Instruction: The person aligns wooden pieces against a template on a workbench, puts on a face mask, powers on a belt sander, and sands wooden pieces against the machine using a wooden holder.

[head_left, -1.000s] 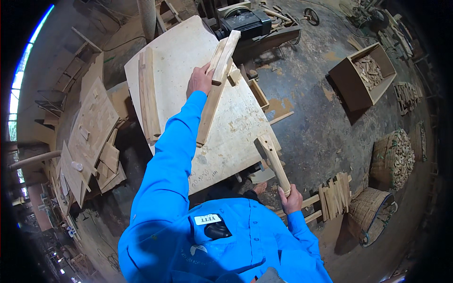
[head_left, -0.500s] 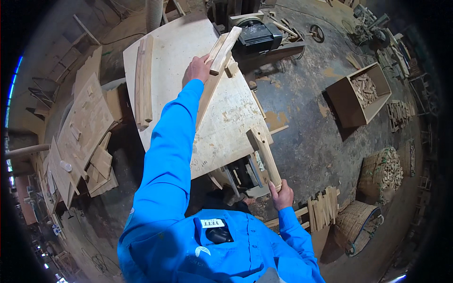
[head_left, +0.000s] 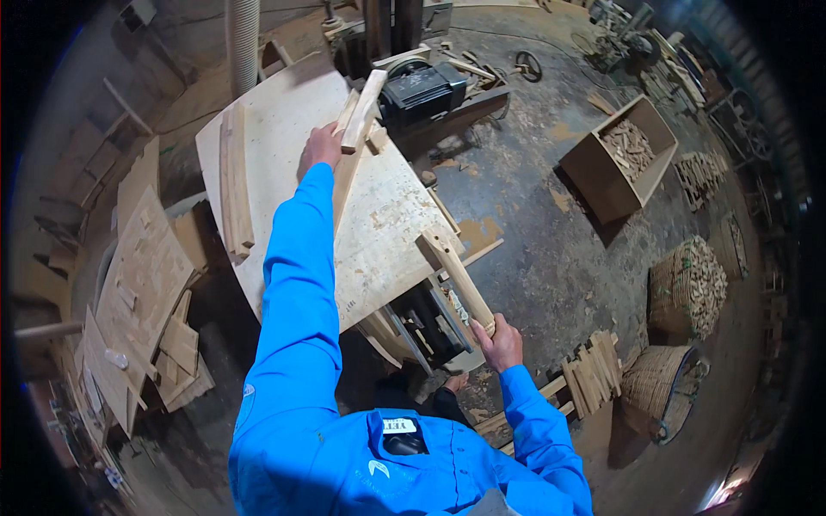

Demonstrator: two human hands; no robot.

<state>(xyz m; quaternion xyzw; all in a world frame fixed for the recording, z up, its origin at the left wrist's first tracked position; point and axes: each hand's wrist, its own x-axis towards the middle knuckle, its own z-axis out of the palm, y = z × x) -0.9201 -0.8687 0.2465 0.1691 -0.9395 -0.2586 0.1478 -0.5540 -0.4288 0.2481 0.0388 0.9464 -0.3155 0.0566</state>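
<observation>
My left hand (head_left: 321, 144) reaches to the far part of a pale worktable (head_left: 387, 232), its fingers curled against a wooden strip (head_left: 348, 112). Right beside those fingers, a short thick wooden bar (head_left: 365, 112) lies at a slant. A longer board (head_left: 346, 185) runs back from there under my forearm. At the table's near right corner, my right hand (head_left: 501, 346) is closed around the near end of a wooden rail (head_left: 463, 275). Dark holes show near the rail's far end, which lies over the table edge. Two long, slightly curved wooden pieces (head_left: 234, 181) lie at the table's left.
A black motor (head_left: 423, 96) stands behind the table, beside a ribbed hose (head_left: 243, 47). To the right are a box of wood offcuts (head_left: 602, 185), a filled basket (head_left: 667, 292), a tipped basket (head_left: 656, 387) and stacked slats (head_left: 589, 374). Sheet boards (head_left: 142, 284) lean at the left.
The view has shifted, so the table and the objects on it appear further left. Both hands keep their places on the wood, with no clear change in grip.
</observation>
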